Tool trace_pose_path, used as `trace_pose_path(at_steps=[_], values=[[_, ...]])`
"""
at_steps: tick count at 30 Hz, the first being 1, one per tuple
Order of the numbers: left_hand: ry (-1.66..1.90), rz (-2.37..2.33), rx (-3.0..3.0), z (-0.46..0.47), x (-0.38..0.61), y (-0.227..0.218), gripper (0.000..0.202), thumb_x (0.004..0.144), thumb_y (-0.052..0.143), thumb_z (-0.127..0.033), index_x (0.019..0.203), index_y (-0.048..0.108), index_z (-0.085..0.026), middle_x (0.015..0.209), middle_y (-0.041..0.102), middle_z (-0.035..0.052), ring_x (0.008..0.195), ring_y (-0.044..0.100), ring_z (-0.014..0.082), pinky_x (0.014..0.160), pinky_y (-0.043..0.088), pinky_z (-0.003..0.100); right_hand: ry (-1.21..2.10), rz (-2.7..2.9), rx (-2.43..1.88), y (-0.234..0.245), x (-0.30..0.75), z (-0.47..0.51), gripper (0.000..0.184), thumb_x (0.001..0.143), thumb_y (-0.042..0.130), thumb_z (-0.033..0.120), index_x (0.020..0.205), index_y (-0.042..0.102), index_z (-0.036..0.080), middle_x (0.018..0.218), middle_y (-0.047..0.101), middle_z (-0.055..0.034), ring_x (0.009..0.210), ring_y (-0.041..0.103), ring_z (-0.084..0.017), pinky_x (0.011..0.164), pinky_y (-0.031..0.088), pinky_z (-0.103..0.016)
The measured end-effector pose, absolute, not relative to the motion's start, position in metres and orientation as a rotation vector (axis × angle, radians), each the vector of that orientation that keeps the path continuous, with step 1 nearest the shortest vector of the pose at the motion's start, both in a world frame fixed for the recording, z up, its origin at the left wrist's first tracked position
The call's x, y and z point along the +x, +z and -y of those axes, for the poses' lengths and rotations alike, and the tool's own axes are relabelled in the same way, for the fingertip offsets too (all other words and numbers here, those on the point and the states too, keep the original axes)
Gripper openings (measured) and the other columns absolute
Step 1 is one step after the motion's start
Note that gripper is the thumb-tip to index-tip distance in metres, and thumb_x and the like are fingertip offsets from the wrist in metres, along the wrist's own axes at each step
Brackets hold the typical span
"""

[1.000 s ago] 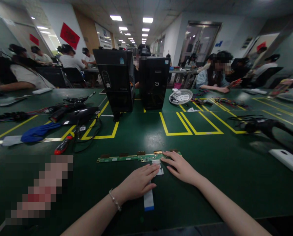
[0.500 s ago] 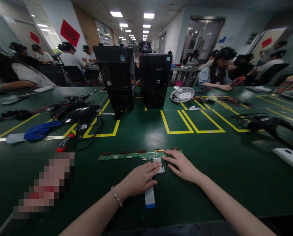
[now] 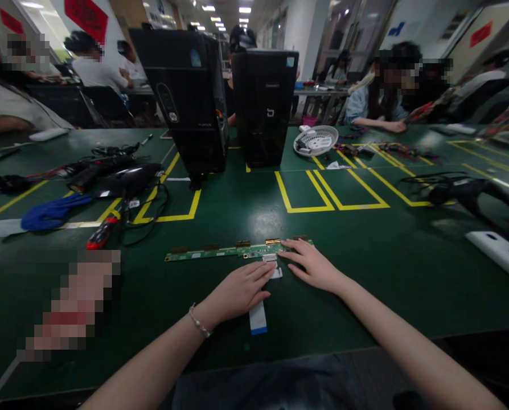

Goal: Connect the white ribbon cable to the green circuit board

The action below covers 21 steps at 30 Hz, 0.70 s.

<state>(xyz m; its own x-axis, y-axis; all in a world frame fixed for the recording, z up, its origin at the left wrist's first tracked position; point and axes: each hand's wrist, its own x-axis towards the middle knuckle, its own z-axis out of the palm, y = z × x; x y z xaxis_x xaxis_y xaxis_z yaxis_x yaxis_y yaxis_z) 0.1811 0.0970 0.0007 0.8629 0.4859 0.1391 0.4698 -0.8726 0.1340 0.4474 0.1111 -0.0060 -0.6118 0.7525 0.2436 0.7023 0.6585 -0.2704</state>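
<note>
A long, narrow green circuit board point(image 3: 220, 253) lies flat on the table, with copper-coloured tabs along its far edge. A white flat ribbon cable point(image 3: 258, 320) with a blue end runs from the board's near edge toward me. My left hand point(image 3: 239, 289), with a bracelet at the wrist, lies over this cable, its fingers outstretched and the tips close to the white connector point(image 3: 269, 258). My right hand point(image 3: 313, 266) rests its spread fingers on the right part of the board. What lies under my left palm is hidden.
Two black computer towers point(image 3: 263, 108) stand beyond the board. To the left lie a blue glove point(image 3: 56, 212), a red-handled screwdriver point(image 3: 102, 232) and black cables. A white basket point(image 3: 315, 140) sits at the back right, and a white device point(image 3: 500, 256) is at far right. People sit at tables behind.
The camera view has shifted, so the table and board appear higher and the towers larger. Both hands keep nearly the same places on the board and cable.
</note>
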Motion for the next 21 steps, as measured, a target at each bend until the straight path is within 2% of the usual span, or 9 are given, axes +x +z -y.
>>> trace_pose_path(at_steps=[11,21], values=[[0.268,-0.876,2.851,-0.085,0.186,0.001,0.065,0.098,0.038,-0.054,0.146,0.033,-0.011,0.151,0.039,0.0133,0.14,0.033,0.024,0.114,0.027,0.039,0.188,2.565,-1.156,-0.007,0.449,-0.112,0.041,0.094,0.046,0.027,0.134,0.054,0.024,0.145,0.045,-0.0098,0.135,0.039,-0.024,0.111,0.033,-0.052],[0.309,-1.011,2.783,-0.076,0.195,0.001,0.062,0.099,0.036,-0.052,0.145,0.035,-0.011,0.149,0.043,0.0147,0.138,0.037,0.0257,0.112,0.032,0.041,0.224,2.562,-1.147,-0.004,0.449,-0.111,0.043,0.094,0.046,0.027,0.136,0.051,0.025,0.145,0.045,-0.0096,0.135,0.039,-0.025,0.11,0.033,-0.053]])
